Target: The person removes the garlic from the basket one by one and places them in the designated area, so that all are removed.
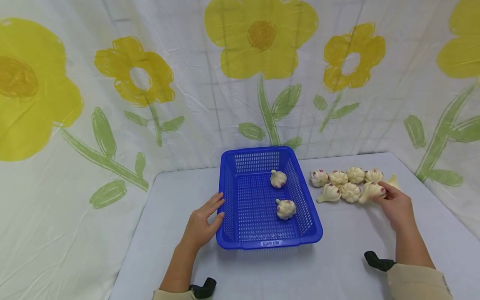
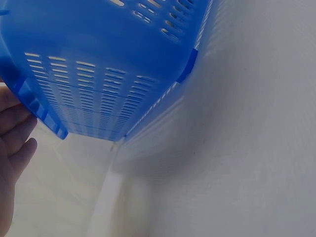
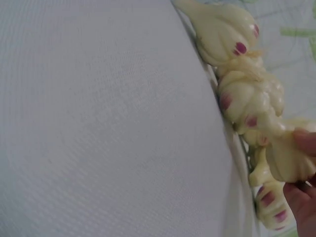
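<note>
In the head view my right hand (image 1: 397, 206) pinches a garlic bulb (image 1: 373, 191) between thumb and fingers, at the right end of a cluster. The right wrist view shows the same held garlic bulb (image 3: 286, 158), with other garlic bulbs (image 3: 249, 94) beside it. My left hand (image 1: 202, 223) rests its extended fingers against the left rim of a blue plastic basket (image 1: 221, 175). Seen from the left wrist, those fingers (image 2: 17, 123) touch the basket's edge. Two garlic bulbs (image 1: 286, 209) lie apart inside the basket, on its right side.
Several more garlic bulbs (image 1: 337, 178) sit close together in two rows right of the basket. One bulb (image 1: 393, 182) is partly hidden behind my right hand. A white table (image 1: 168, 200) bears everything, and a flower-printed curtain (image 1: 195, 125) hangs behind it.
</note>
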Motion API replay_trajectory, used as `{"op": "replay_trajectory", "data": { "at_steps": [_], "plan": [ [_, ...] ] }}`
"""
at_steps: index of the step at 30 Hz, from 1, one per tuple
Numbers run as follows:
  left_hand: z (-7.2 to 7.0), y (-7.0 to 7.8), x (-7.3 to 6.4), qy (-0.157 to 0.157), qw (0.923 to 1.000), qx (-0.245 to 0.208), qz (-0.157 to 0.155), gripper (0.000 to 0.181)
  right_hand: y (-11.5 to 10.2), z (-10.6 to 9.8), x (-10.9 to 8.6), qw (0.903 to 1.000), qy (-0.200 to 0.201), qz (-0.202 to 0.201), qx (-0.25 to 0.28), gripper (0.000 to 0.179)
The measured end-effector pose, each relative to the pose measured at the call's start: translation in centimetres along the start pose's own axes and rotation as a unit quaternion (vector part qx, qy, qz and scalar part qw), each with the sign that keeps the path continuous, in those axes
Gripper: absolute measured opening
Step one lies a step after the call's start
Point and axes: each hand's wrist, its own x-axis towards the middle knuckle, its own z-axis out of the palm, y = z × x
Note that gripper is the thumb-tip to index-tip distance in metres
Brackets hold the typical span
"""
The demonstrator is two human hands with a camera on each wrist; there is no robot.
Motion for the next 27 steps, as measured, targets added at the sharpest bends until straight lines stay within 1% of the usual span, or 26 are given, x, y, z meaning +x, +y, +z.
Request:
{"op": "replay_trajectory", "data": {
  "at_steps": [4,8,11,14,18,22,27],
  "plan": [
    [0.0,-0.1,0.0,0.001,1.0000,-0.001,0.002,0.041,0.1,0.2,0.2,0.9992,-0.014,-0.022,-0.031,0.064],
    [0.1,-0.1,0.0,-0.001,1.0000,-0.003,0.005,0.041,0.1,0.3,0.3,0.9976,-0.033,-0.028,-0.054,0.065],
    [0.1,-0.1,0.0,-0.002,1.0000,-0.002,0.006,0.041,0.2,0.5,0.2,0.9971,-0.040,-0.026,-0.060,0.066],
    [0.1,-0.1,0.1,-0.001,1.0000,-0.005,0.005,0.041,0.2,0.7,0.1,0.9973,-0.044,-0.022,-0.054,0.067],
    [0.0,-0.1,0.1,0.001,0.9999,-0.011,0.005,0.042,0.2,0.8,0.2,0.9974,-0.052,-0.008,-0.049,0.069],
    [0.1,0.0,0.1,0.004,0.9999,-0.012,0.005,0.042,0.1,1.0,0.4,0.9967,-0.058,0.001,-0.056,0.069],
    [0.1,0.0,0.0,0.005,0.9999,-0.010,0.005,0.042,0.2,1.2,0.8,0.9965,-0.058,-0.004,-0.061,0.068]
  ]
}}
